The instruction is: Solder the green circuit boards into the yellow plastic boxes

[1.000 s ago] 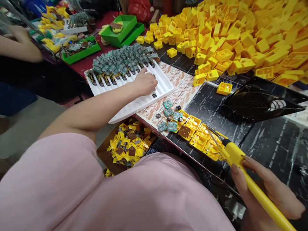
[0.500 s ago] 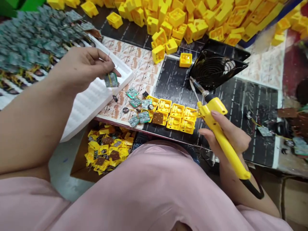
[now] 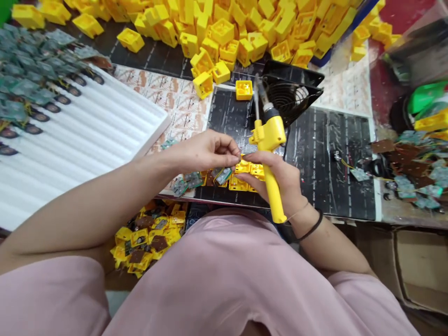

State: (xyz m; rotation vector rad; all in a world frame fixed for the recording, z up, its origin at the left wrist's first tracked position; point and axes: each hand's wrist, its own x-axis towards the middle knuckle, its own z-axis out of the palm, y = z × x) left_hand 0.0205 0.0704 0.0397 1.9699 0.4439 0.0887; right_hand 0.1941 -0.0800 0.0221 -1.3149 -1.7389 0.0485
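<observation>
We have both hands close together, on the near side of the black fan (image 3: 289, 96). Our left hand (image 3: 207, 151), nearer us and left of the fan, has its fingertips pinched on a circuit board (image 3: 222, 176) with yellow wires, though the exact point of grip is hidden. Our right hand (image 3: 287, 176), on the fan's near side, is clasped round a yellow soldering tool (image 3: 274, 135), whose metal tips point up by the fan's left edge. Its thumb and forefinger reach towards the left fingertips; we cannot tell whether they touch. Partly hidden beneath our hands, nearer us than the fan, sit open yellow cases (image 3: 239, 183). Beyond the fan lies a heap of yellow housings (image 3: 224, 31); well to its left is a white foam tray (image 3: 135, 121).
</observation>
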